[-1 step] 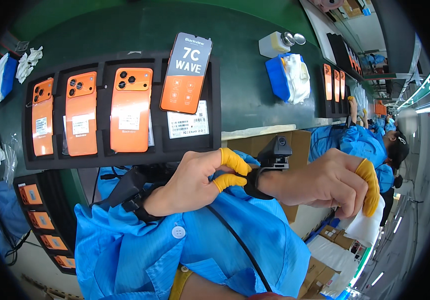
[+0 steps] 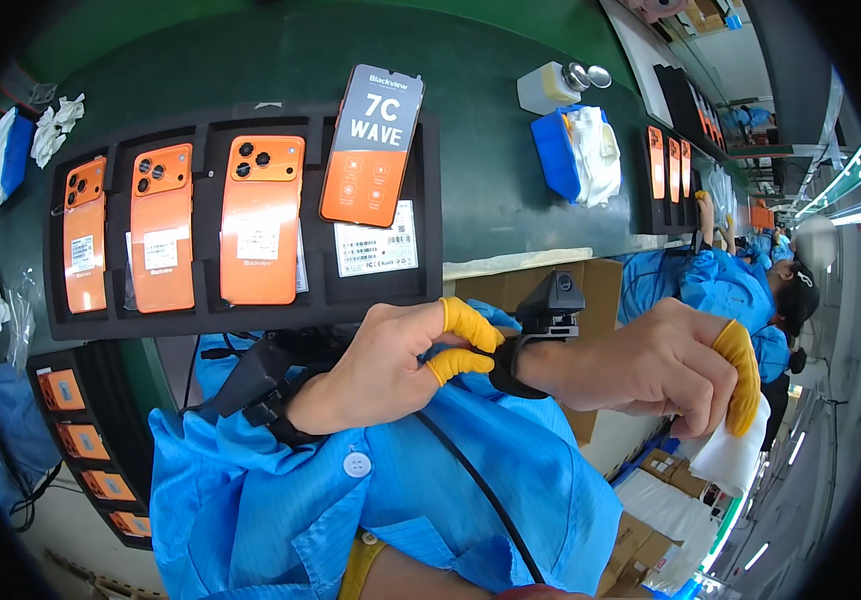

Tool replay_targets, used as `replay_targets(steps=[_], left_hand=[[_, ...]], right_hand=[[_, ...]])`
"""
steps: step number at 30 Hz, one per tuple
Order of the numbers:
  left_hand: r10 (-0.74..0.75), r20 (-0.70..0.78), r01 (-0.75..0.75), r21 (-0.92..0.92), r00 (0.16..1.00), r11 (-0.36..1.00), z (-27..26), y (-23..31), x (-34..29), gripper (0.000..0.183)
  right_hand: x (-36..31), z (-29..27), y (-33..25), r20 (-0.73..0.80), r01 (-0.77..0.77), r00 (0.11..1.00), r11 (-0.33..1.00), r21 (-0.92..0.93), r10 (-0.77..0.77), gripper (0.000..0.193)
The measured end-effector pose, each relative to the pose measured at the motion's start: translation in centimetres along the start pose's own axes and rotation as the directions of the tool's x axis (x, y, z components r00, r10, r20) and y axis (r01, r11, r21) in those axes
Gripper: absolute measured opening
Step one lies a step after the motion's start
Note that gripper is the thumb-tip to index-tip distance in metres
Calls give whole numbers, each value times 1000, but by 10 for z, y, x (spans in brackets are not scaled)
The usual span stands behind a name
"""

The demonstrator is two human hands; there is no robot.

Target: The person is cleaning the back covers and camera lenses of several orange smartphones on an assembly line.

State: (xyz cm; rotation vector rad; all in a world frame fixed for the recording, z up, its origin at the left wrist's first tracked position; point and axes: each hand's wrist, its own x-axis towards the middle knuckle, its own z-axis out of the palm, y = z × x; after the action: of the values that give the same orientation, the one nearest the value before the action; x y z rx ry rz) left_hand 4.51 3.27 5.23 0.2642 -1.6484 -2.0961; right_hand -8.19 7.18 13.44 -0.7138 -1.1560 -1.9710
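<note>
My left hand (image 2: 391, 360), with yellow finger cots on its thumb and forefinger, reaches across and pinches the black wrist strap (image 2: 511, 372) on my right wrist. A small black camera (image 2: 557, 298) is mounted on that strap. My right hand (image 2: 651, 365) is curled, yellow cots on its fingers, and a white cloth (image 2: 733, 445) hangs from it. Beyond my hands lies a black foam tray (image 2: 431, 250) holding orange phones, one of them an orange phone (image 2: 263, 220) lying back up. At its right end a phone with a grey-and-orange front film (image 2: 373, 150) rests tilted over a white label sheet (image 2: 379, 240).
On the green bench (image 2: 481, 120) stand a white pump bottle (image 2: 549, 90) and a blue bin (image 2: 556, 160) with white cloths. Another phone tray (image 2: 116, 440) is at lower left. An open carton (image 2: 591, 320) sits under the bench edge. A co-worker in blue (image 2: 721, 290) is at right.
</note>
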Motion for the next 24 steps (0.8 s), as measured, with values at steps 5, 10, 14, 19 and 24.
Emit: replay_targets(steps=[5,10,14,19,24], left_hand=[[19,4,-19,55,1000,998,-1,2,-5,22],[11,24,-12,41,1000,999,-1,3,-6,21],[15,42,-16,15,999,1000,-1,0,-4,19],[-3,73,13,-146,997,989,0,-9,-1,24],[-116,-7,99,-472,993,876,3,-22,20,43]], right_hand=[[0,1,-5,47,-52,998,998,31,50,16],[2,3,-9,68,-132,989,990,47,129,23],[6,1,-12,88,-110,990,994,21,107,23],[9,-3,-9,121,-142,983,989,37,137,17],[5,-18,10,194,-130,969,982,-138,156,11]])
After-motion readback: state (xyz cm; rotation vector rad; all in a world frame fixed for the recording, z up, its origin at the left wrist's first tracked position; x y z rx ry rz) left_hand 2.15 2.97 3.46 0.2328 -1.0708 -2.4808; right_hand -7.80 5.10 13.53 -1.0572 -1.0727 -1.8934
